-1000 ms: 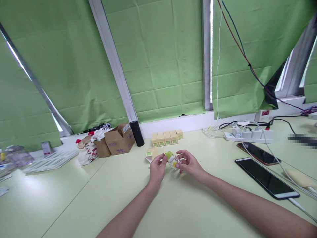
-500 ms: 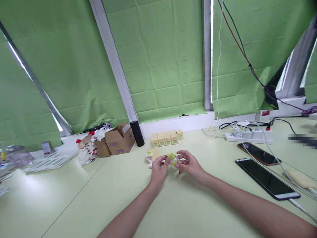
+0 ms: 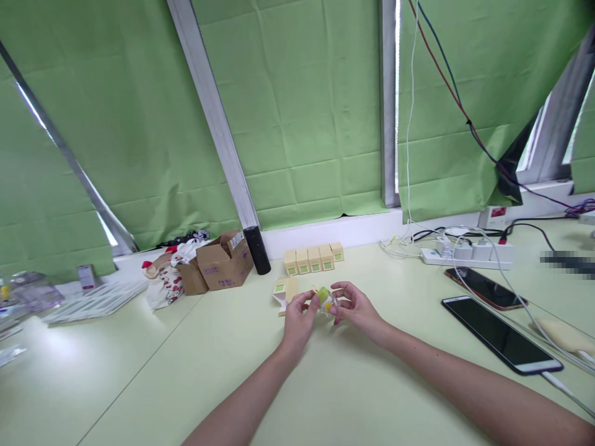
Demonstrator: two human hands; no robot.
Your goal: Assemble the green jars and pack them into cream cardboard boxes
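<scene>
Between my two hands is a small clear bottle (image 3: 327, 301) with a green cap and a yellow label, tilted above the table. My left hand (image 3: 300, 311) pinches it from the cap side with thumb and fingers. The fingers of my right hand (image 3: 352, 308) close on its clear body. Just behind my left hand lies an opened small cream box (image 3: 285, 289) with its flap out, partly hidden by that hand. Farther back, several small cream boxes (image 3: 309, 261) with green labels stand in a row.
A cardboard box (image 3: 226, 266) and a black cylinder (image 3: 257, 250) stand behind on the left. On the right lie two phones (image 3: 502, 334), white cables and a power strip (image 3: 467, 255). A patterned cloth bag (image 3: 166, 289) slumps beside the cardboard box.
Both hands keep almost the same place and grip. The small bottle has turned slightly between the fingers.
</scene>
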